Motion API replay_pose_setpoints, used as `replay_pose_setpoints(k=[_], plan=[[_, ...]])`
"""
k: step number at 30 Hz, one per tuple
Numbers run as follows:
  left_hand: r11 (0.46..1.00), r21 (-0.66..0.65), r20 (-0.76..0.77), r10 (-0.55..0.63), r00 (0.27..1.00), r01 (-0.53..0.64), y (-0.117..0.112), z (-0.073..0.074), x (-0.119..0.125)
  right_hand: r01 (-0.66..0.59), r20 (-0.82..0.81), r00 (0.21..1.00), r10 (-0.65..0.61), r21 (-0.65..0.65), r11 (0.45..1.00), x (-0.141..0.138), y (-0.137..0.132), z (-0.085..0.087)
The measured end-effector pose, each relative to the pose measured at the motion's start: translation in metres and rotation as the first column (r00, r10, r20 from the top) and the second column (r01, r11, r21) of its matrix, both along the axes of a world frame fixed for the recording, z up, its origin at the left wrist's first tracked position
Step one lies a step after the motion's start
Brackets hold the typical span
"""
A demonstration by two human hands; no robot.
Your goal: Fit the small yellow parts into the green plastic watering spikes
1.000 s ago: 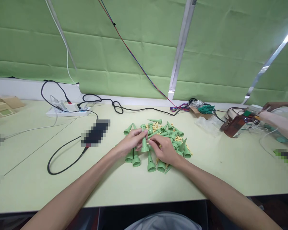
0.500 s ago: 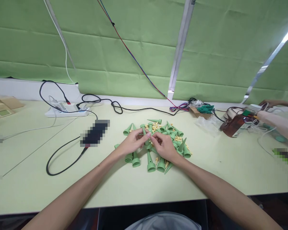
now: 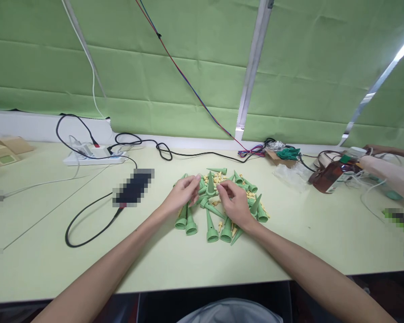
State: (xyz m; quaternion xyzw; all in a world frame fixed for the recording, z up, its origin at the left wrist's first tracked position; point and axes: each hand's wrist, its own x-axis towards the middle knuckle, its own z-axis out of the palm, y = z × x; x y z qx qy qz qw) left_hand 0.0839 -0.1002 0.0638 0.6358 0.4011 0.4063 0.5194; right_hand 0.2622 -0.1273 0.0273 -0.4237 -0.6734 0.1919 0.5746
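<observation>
My left hand (image 3: 184, 194) is at the left side of a pile of green plastic cones, its thumb and fingertips drawn together. Whether anything is between them cannot be made out. Across the pile, my right hand (image 3: 234, 204) has thumb and forefinger pinched; any small piece there is too small to name. Between the two hands a green cone (image 3: 210, 183) points upward. Other hollow cones lie around it, including one in front (image 3: 212, 231) with its wide end toward me. Small yellow nozzle-like pieces (image 3: 220, 225) are scattered among the cones.
A black phone-like device (image 3: 133, 187) on a cable lies left, near a white power strip (image 3: 94, 157). Toward the right are a plastic bag (image 3: 291, 177) and a brown bottle (image 3: 333, 176) on its side. Another person's arm (image 3: 390, 177) reaches in at far right.
My hands were together over the pile and have moved apart, the left one leftward and the right one slightly right. The upright cone between them now shows clearly.
</observation>
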Motion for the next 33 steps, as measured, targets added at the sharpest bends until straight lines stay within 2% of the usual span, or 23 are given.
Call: replay_pose_setpoints(k=[4, 8, 14, 22, 28, 33], plan=[[0.964, -0.209, -0.11, -0.189, 0.976, 0.164, -0.002, 0.004, -0.001, 0.033, 0.009, 0.999, -0.033, 0.044, 0.999, 0.001, -0.001, 0.001], [0.937, -0.261, -0.118, -0.272, 0.955, 0.235, -0.004, 0.002, -0.001, 0.01, 0.034, 0.999, -0.013, 0.075, 0.997, 0.001, -0.003, 0.002], [0.94, -0.233, -0.088, -0.276, 0.957, 0.249, 0.0, -0.007, -0.003, -0.026, 0.049, 0.999, 0.022, 0.072, 0.997, 0.0, -0.004, 0.003], [0.959, -0.17, -0.095, -0.243, 0.965, 0.225, -0.002, -0.004, 0.0, -0.045, 0.023, 0.999, 0.044, 0.022, 0.999, 0.001, -0.002, 0.001], [0.973, -0.072, -0.187, -0.228, 0.956, 0.218, 0.0, -0.005, -0.003, -0.062, -0.01, 0.998, 0.062, -0.005, 0.998, 0.001, -0.001, 0.001], [0.976, 0.024, -0.248, -0.205, 0.947, 0.217, -0.004, 0.0, -0.002, -0.071, -0.024, 0.997, 0.071, -0.013, 0.997, 0.001, -0.001, 0.002]])
